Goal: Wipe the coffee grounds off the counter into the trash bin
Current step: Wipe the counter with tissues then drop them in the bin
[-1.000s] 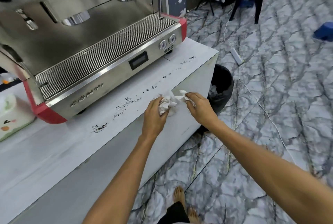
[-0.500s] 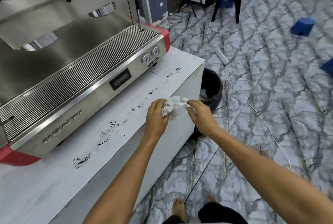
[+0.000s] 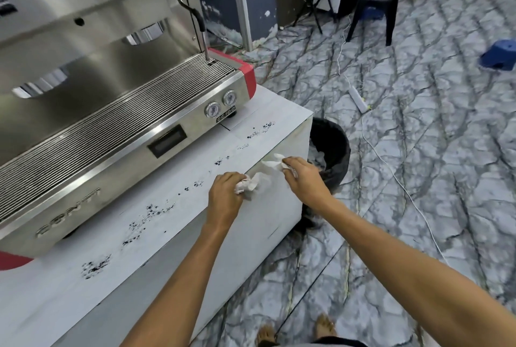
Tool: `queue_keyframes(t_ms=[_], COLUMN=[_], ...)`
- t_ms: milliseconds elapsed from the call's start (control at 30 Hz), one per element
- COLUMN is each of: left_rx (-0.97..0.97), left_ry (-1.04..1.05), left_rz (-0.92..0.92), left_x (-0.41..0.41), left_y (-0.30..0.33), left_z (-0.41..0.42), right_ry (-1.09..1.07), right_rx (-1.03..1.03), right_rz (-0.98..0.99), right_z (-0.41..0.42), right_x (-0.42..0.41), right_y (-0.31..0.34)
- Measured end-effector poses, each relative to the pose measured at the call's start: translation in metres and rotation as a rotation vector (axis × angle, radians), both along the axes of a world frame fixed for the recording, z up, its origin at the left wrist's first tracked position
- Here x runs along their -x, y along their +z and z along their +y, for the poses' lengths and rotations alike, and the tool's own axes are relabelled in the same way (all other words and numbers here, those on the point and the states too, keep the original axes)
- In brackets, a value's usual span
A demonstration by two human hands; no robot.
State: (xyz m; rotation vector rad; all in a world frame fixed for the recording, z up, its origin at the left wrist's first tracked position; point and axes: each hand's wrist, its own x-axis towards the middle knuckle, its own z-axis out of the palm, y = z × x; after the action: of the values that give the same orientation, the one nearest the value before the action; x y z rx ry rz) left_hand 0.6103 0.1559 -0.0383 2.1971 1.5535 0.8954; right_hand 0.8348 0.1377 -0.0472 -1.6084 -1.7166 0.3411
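Since a moment ago the two hands have drawn apart, pulling the crumpled white tissue (image 3: 261, 177) out between them where before it sat bunched in a tight wad. Left hand (image 3: 224, 197) now grips one balled end over the counter's (image 3: 69, 290) front edge, its fingers curled round the paper; right hand (image 3: 303, 179) pinches the other end, out past the edge and nearer the black trash bin (image 3: 339, 148) that stands on the floor at the counter's far corner. That reads as opening the tissue up for use, so wiping has not yet started. Coffee grounds (image 3: 149, 211) lie untouched in a broken dark trail along the pale counter top, just in front of the espresso machine (image 3: 111, 112), from a patch near its red corner to a last scatter near the bin end. They look dry and loose, likely to smear or scatter if swept fast.
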Motion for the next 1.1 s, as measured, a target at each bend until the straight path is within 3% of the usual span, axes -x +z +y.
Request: queue_keyframes(t_ms=[333,700,1100], left_rx=[-0.029,0.111,0.270], left_ry=[0.000,-0.079,-0.068], left_rz=[-0.092,-0.210,-0.286], left_x=[-0.075,-0.190,-0.298], left_y=[-0.001,-0.022,-0.046], left_z=[-0.007,0.021,0.098], right_ry=[0.011,-0.121,-0.247], right_rx=[-0.016,0.054,0.136], right_rz=[-0.018,-0.017,-0.030], right_z=[-0.006,-0.007,0.053], right_x=[-0.069,-0.169,-0.269], right_y=[0.001,-0.020,-0.029])
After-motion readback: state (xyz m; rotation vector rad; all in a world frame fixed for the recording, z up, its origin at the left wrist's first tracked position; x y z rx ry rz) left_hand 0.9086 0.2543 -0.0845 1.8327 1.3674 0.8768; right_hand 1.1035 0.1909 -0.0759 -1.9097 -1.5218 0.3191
